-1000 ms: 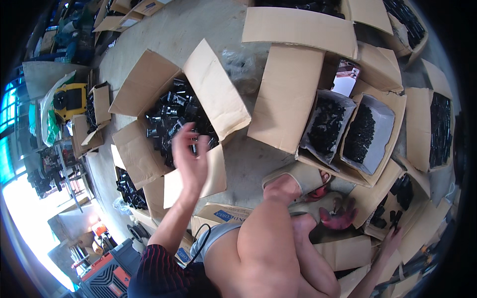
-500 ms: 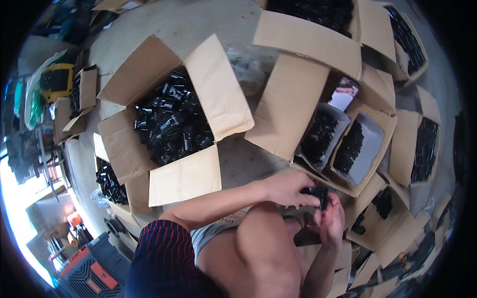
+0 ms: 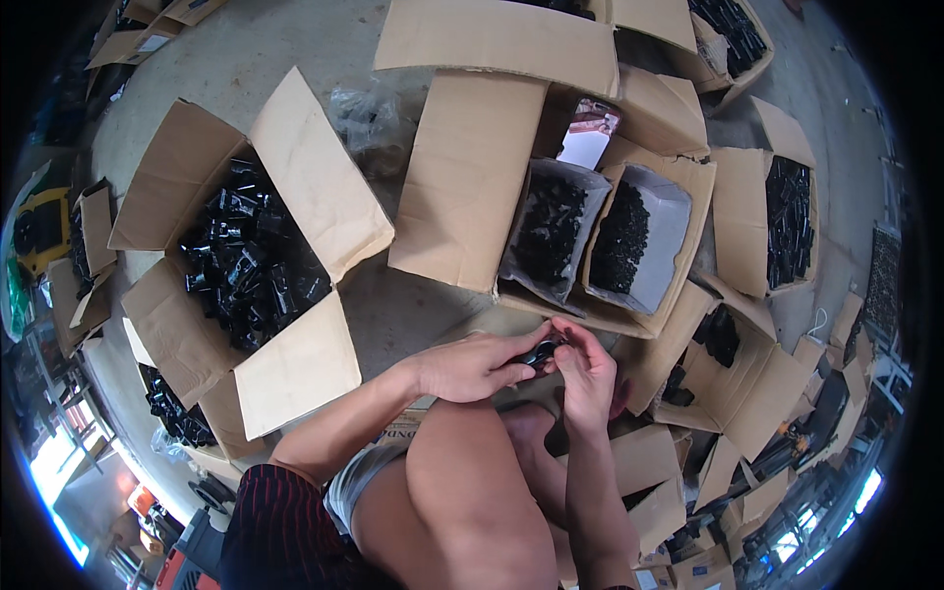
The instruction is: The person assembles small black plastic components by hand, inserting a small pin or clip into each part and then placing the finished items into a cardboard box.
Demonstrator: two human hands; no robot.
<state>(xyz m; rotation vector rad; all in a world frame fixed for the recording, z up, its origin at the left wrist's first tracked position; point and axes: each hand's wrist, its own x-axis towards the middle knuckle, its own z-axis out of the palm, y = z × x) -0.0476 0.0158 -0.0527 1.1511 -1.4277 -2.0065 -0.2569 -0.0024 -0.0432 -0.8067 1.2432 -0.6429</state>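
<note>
Above my knees, my left hand (image 3: 470,368) pinches a small, glossy black part (image 3: 539,353) between thumb and fingers. Its exact kind is partly hidden by the fingers. From the other side my right hand (image 3: 587,379) closes on the same part, thumb and fingertips pressed to it. Just beyond my hands stand two grey trays, the left tray (image 3: 597,187) and the right tray (image 3: 671,211), inside an open cardboard box (image 3: 700,236). Small black pieces (image 3: 551,228) lie in the left tray, and finer black pieces (image 3: 619,239) in the right one.
At the left, a large open carton (image 3: 300,369) full of glossy black parts (image 3: 246,261) spreads its flaps. More cartons with black pieces stand at the right, such as one carton (image 3: 740,221). Clear plastic film (image 3: 364,118) lies on the floor between boxes.
The head view has swung rightward, so the boxes appear farther left. My hands have come together, and my right fingertips now close on the black part that my left hand holds.
</note>
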